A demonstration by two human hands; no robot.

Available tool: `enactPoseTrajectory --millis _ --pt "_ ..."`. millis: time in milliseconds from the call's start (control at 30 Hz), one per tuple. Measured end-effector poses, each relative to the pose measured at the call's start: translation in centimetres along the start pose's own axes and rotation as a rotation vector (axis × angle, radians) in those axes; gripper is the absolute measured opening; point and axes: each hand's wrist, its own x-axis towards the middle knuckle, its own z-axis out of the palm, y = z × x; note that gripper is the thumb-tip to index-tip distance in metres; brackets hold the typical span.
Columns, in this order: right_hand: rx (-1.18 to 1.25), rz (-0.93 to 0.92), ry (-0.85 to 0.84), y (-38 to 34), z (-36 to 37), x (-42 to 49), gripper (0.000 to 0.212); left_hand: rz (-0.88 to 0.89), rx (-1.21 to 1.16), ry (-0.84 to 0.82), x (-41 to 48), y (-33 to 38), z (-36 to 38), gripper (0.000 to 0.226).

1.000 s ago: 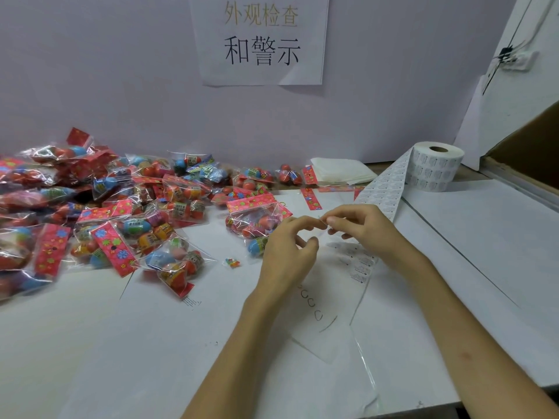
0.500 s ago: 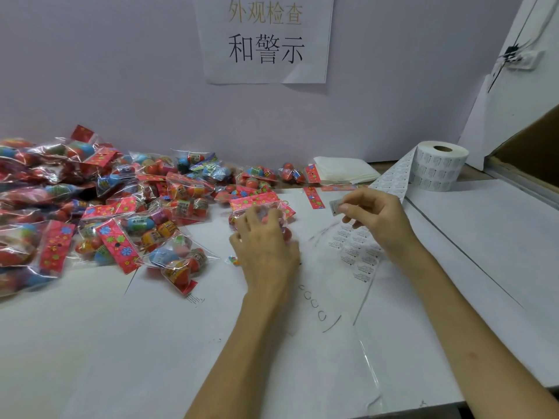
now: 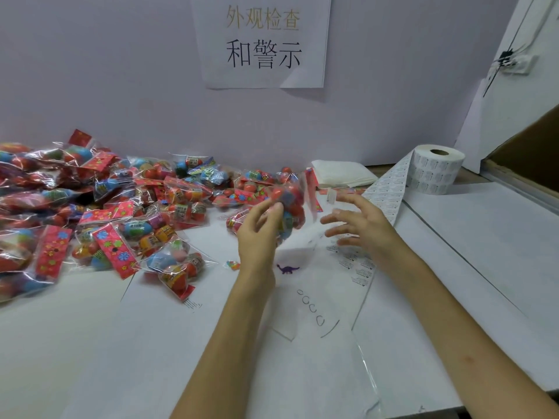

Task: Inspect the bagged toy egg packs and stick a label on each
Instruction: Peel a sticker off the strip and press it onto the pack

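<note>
My left hand [image 3: 260, 228] grips a clear bag of red and blue toy eggs [image 3: 289, 204] and holds it up above the table; the bag is blurred. My right hand [image 3: 360, 222] hovers just right of the bag with fingers spread. A small white label [image 3: 331, 196] shows at its upper fingertips; I cannot tell if it sticks to a finger. A strip of labels [image 3: 388, 192] runs from the label roll [image 3: 435, 172] down under my right hand. A large pile of bagged egg packs [image 3: 106, 213] covers the table's left side.
A tiny purple dinosaur [image 3: 287, 269] and a small colourful scrap [image 3: 233, 264] lie on the white table [image 3: 453, 267]. A stack of white folded sheets [image 3: 341, 173] sits by the wall. A cardboard box [image 3: 526, 146] stands at the right. A paper sign [image 3: 263, 40] hangs on the wall.
My left hand went from the label strip to an egg pack and lifted it off the table. My right hand pulled a label free and opened its fingers beside the bag.
</note>
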Motion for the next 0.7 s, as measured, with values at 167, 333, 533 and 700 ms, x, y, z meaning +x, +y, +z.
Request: enactPoseTrajectory --millis 167,333,533,700 --pt "0.18 0.073 0.011 0.3 1.3 0.0 0.066 -0.16 -0.175 -0.112 0.0 0.0 0.0 0.027" --pt "0.309 0.102 0.135 0.5 1.9 -0.1 0.085 -0.212 -0.302 -0.175 -0.3 0.0 0.3 0.029" --pt "0.362 0.031 0.184 0.2 1.2 0.1 0.071 -0.3 -0.144 -0.207 -0.7 0.2 0.9 0.013" --pt "0.323 -0.053 0.228 -0.3 0.8 0.0 0.06 -0.319 0.104 -0.305 -1.0 0.1 0.7 0.036"
